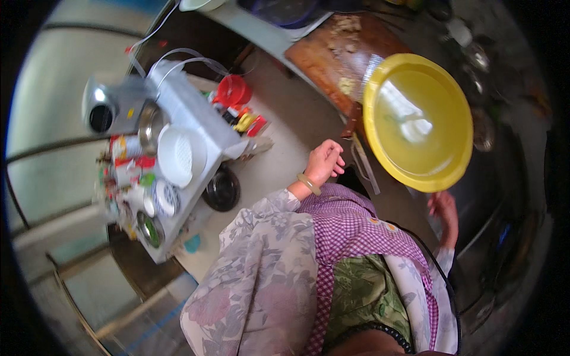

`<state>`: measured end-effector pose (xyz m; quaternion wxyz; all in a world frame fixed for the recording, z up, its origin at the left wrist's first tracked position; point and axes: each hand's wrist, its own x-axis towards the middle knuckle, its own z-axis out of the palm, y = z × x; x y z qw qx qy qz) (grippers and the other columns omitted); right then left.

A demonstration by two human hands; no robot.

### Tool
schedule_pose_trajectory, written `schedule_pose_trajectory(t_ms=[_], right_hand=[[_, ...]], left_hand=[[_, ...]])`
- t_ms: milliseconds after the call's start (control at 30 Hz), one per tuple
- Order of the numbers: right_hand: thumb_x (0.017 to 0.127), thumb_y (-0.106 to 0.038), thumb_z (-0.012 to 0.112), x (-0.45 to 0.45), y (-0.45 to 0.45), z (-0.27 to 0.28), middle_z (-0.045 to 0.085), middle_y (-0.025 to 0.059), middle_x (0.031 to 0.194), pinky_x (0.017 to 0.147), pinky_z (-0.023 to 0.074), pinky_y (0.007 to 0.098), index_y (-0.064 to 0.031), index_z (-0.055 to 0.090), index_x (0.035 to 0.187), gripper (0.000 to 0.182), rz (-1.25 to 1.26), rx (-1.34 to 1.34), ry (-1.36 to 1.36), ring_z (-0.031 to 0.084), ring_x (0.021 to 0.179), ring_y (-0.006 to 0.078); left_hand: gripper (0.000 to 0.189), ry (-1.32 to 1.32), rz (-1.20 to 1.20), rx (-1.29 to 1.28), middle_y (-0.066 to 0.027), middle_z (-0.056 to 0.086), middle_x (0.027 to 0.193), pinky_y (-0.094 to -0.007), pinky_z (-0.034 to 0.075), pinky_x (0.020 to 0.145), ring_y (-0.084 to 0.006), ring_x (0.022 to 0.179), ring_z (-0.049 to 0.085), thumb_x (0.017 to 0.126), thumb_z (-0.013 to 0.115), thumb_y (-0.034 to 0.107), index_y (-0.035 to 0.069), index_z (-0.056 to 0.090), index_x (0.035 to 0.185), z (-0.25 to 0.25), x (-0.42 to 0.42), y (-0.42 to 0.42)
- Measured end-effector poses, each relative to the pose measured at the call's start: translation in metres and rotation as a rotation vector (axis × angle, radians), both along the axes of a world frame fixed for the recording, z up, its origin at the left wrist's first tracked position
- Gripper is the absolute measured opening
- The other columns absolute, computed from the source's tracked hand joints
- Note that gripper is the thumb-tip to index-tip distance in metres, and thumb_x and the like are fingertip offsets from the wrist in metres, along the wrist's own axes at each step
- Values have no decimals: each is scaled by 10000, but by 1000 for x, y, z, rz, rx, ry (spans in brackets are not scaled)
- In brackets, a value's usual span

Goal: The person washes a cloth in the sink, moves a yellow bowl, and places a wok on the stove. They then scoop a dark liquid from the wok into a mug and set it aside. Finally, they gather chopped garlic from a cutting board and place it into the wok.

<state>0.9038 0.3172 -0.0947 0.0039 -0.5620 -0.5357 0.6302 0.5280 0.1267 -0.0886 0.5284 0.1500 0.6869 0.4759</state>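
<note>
My left hand (pixel 327 161), with a pale bangle at the wrist, hangs over the gap before my checked apron. Its fingers are loosely curled and hold nothing visible. To the right, a big yellow plastic basin (pixel 418 147) contains cloudy liquid with bright reflections. My right hand (pixel 443 209) is just below the basin's near rim; its fingertips are partly hidden, and contact with the rim is unclear. Beside the basin lies a cleaver, its wooden handle (pixel 353 119) pointing towards me. It rests on a wooden cutting board (pixel 307 55) bearing chopped pale pieces (pixel 345 84).
Left stands a light table (pixel 213 133) with a white colander (pixel 176 155), a steel bowl (pixel 152 127), a patterned bowl (pixel 165 198) and greens in a dish (pixel 150 229). A red plastic container (pixel 234 90) stands behind it. A black pan (pixel 222 189) is below its edge. Metalware is at far right.
</note>
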Motion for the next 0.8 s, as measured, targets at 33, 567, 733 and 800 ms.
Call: schedule_pose_trajectory(t_ms=[33,567,733,800], right_hand=[[884,-411,509,-2,-14,-5,623,22,661,392,375,201,-89,567,864,327,90,-161,15,552,468,87],[897,-192,503,-216,-183,-47,570,-5,743,506,408,203,-71,549,935,135,478,39,154,528,592,75],[905,-230,490,-261,-266,-55,594,8,763,490,405,216,-70,551,952,178,541,37,134,548,599,86],[908,-235,490,-290,-304,-52,616,33,796,504,429,221,-62,542,981,195,645,-81,158,577,621,106]], left_hand=[[160,-7,77,-40,-68,609,718,-216,456,431,-119,538,600,921,433,175,42,520,904,1,0,-16],[211,496,108,33,-93,611,778,-299,468,664,-182,714,596,846,549,227,31,622,815,-30,-36,-188],[200,310,280,32,-84,640,744,-286,484,645,-157,681,617,837,550,212,19,601,846,-16,-75,-318],[207,303,410,32,-86,638,726,-290,484,635,-155,668,618,835,549,219,18,601,840,-32,-85,-375]])
